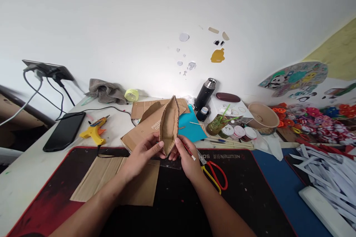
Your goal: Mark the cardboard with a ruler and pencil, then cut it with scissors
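Two bare forearms rise from the bottom edge to the middle of the frame, over a black mat [178,203]. The left hand [144,153] and right hand [187,160] meet there, each pinching the lower end of a boat-shaped cardboard hull [169,122] between thumb and fingertips. The hull stands upright just above centre, its open side facing the camera. A thin red stick [191,154] lies against the right fingers. Red-and-yellow scissors [215,174] rest just right of that hand, a flat cardboard sheet [111,183] lies lower left, and a yellow glue gun [94,130] sits at middle left.
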The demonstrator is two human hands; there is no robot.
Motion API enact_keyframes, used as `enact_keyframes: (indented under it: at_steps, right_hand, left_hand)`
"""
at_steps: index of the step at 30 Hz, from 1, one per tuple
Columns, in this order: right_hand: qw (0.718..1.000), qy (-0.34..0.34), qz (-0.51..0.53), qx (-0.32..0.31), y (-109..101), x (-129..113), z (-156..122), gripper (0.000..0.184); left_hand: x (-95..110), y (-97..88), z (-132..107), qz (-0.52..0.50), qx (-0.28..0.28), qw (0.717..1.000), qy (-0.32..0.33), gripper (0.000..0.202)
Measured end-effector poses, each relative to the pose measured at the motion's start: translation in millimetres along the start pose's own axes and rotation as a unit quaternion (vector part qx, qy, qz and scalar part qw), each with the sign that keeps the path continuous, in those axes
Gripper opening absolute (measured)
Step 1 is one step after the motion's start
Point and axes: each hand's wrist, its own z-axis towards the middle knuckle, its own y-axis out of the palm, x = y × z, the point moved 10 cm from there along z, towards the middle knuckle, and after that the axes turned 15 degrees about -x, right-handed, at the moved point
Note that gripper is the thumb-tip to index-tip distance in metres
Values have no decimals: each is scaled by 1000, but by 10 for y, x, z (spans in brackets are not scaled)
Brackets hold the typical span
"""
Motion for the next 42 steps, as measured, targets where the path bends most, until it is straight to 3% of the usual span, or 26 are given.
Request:
enact_keyframes:
  at_steps: [9,21,31,38,42]
  right_hand:
    - [1000,-11,-6,-4,-11,-22,21,47]
    - [1000,-11,-7,-17,1,30,31,50]
    - [1000,-7,-10,-22,0,48,53,49]
    - [1000,-2,-2,-22,-3,105,60,46]
    - [1000,-1,-2,-24,6,112,66,44]
  left_hand:
    - [-72,168,25,-47,-55,997,-6,58]
    - [-78,34,20,3,2,1000,7,53]
    - [-57,56,28,14,-18,1000,-5,40]
    - [-88,56,42,-5,-21,1000,-10,48]
    - [-33,57,19,19,-26,999,-21,40]
